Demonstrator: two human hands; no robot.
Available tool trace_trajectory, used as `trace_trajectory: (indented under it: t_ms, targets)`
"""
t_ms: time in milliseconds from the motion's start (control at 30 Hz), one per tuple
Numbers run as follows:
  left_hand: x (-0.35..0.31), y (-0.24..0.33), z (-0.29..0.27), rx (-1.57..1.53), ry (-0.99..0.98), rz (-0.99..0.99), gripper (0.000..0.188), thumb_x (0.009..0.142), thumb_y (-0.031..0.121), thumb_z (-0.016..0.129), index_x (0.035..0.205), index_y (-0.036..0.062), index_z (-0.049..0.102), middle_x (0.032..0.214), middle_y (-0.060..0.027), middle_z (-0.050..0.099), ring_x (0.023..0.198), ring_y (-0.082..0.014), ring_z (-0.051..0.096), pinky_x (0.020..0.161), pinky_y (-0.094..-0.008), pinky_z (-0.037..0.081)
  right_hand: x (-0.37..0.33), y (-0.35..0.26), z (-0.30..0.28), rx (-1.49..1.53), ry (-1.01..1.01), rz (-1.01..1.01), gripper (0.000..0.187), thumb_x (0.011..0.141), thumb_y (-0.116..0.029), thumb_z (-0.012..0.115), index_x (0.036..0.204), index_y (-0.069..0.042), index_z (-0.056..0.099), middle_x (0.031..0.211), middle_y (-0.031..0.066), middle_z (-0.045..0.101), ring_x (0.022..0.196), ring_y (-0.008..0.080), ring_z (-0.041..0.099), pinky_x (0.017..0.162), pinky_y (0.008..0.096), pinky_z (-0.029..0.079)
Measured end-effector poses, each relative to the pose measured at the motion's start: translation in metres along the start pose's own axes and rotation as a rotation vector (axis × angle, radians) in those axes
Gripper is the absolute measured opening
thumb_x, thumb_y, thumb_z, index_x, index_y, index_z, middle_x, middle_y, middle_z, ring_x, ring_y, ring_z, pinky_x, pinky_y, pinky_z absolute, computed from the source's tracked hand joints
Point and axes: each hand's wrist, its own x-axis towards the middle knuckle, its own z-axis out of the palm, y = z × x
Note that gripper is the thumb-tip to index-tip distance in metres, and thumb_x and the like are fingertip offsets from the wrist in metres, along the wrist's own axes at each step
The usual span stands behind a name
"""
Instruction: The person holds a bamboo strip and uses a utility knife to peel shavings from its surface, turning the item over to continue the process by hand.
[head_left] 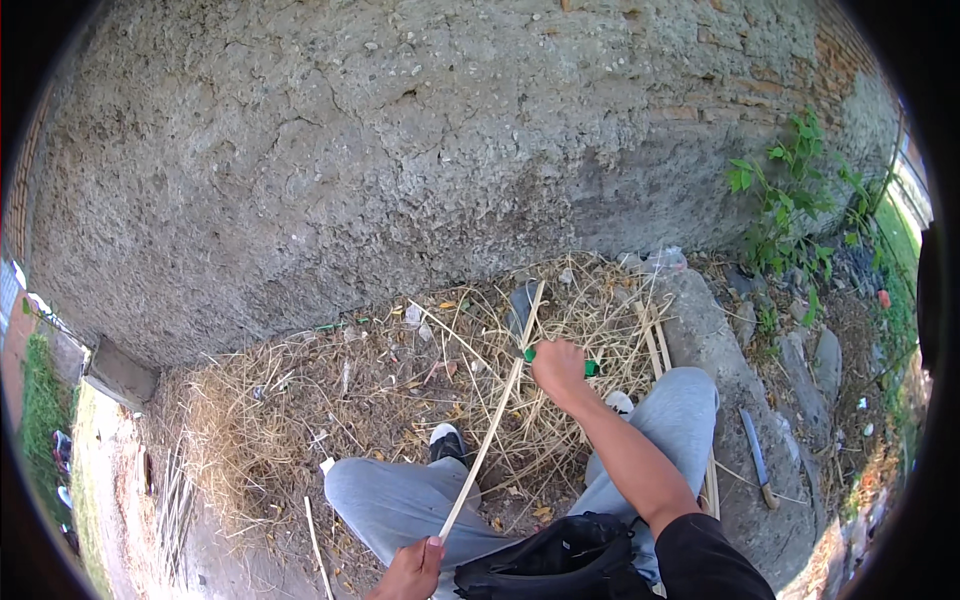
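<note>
My left hand (412,570), low in the view, is closed around the near end of a long pale strip (487,440) of split cane or bamboo. The strip slants up and away to the right, between my knees. My right hand (560,372) makes a fist around a green-handled tool (591,368); green shows on both sides of the fist. Its working end is not clear, so I cannot tell its exact kind. The tool meets the strip just left of my fist, near the strip's far part.
A rough wall (400,150) rises ahead. Straw-like shavings (230,430) litter the ground. On the stone slab (700,310) at right lies a knife (757,455) with a wooden handle. More pale strips (652,338) lean by my right knee, and a leafy plant (795,190) grows by the wall.
</note>
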Motion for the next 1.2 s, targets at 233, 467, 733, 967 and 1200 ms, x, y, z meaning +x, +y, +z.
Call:
trace_trajectory:
  t_ms: [233,467,733,967,1200]
  targets:
    - [-0.021,0.023,-0.033,-0.177,-0.255,-0.397,0.030,0.095,0.024,0.038,0.088,-0.0017,0.052,0.065,-0.0204,0.057,0.059,-0.0379,0.057,0.055,-0.0456,0.043,0.015,0.022,0.010,0.035,-0.044,0.085,0.020,0.079,-0.011,0.054,0.081,0.001,0.070,0.085,0.0260,0.065,0.079,0.0402,0.066,0.070,0.0492,0.052]
    - [-0.062,0.018,-0.038,-0.126,-0.117,-0.116,0.022,0.094,0.016,0.044,0.082,0.0002,0.053,0.068,-0.0194,0.052,0.061,-0.0318,0.056,0.053,-0.0427,0.042,0.017,0.034,0.025,-0.053,-0.068,0.140,0.023,0.085,-0.013,0.050,0.086,-0.001,0.070,0.088,0.0220,0.067,0.080,0.0382,0.067,0.072,0.0483,0.052]
    - [-0.102,0.027,-0.064,-0.492,-0.173,-0.479,0.042,0.101,0.032,0.038,0.074,0.0035,0.052,0.059,-0.0033,0.047,0.054,-0.0128,0.045,0.050,-0.0314,0.038,0.017,0.076,0.040,-0.038,-0.105,0.335,0.018,0.081,-0.009,0.056,0.090,0.000,0.069,0.095,0.0230,0.067,0.091,0.0379,0.065,0.079,0.0477,0.051]
    - [-0.072,-0.012,-0.065,-0.163,0.084,-0.305,0.036,0.101,0.029,0.039,0.091,-0.0003,0.055,0.067,-0.0142,0.055,0.061,-0.0269,0.053,0.058,-0.0401,0.042,0.026,0.044,0.013,0.950,-0.301,0.550,0.032,0.082,-0.028,0.073,0.068,-0.002,0.061,0.057,0.0050,0.059,0.041,0.0129,0.044,0.041,0.0334,0.036]
    - [-0.055,-0.014,-0.065,-0.018,0.111,-0.317,0.034,0.101,0.029,0.039,0.100,0.0002,0.056,0.077,-0.0262,0.057,0.074,-0.0462,0.056,0.062,-0.0477,0.042,0.024,0.022,-0.026,1.083,0.199,0.265,0.034,0.089,-0.018,0.066,0.119,-0.003,0.060,0.108,0.0116,0.063,0.090,0.0169,0.054,0.079,0.0310,0.042]
